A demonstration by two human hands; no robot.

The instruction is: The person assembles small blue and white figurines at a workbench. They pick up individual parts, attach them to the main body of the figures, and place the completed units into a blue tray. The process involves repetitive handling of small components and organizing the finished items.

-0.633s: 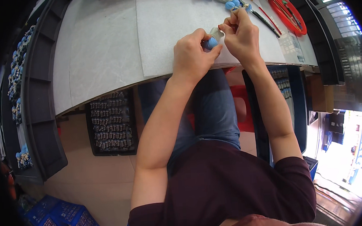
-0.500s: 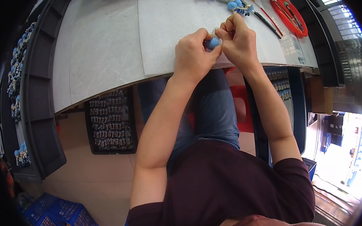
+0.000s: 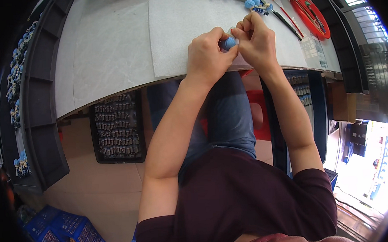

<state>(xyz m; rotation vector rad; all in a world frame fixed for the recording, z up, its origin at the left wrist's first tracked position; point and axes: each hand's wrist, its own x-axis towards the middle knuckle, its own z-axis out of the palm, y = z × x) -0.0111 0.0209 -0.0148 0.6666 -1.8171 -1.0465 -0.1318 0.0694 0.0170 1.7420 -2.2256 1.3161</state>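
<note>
A small figurine with a ridged, light-blue rounded top [image 3: 230,43] is pinched between the thumb and fingers of my left hand [image 3: 209,54], just above the table's near edge. Most of its body is hidden by the fingers. Close against it on the right, my right hand [image 3: 259,45] has its fingers curled and closed, the thumb side touching or nearly touching the figurine. Whatever sits inside those right fingers is too small or hidden to name. Beyond the hands, several similar blue-topped figurines [image 3: 254,4] lie in a cluster on the white sheet [image 3: 176,38].
A red oval tray [image 3: 296,1] with tools stands at the far right, beside a red thin brush [image 3: 285,12] and a dark pen-like tool [image 3: 287,26]. Black trays [image 3: 41,94] of figurines line the left. Another filled tray [image 3: 120,159] sits below the table; blue crates [image 3: 55,229] stand lower left.
Both hands stay together at the figurine with only a slight shift of the fingers. The view has moved very slightly.
</note>
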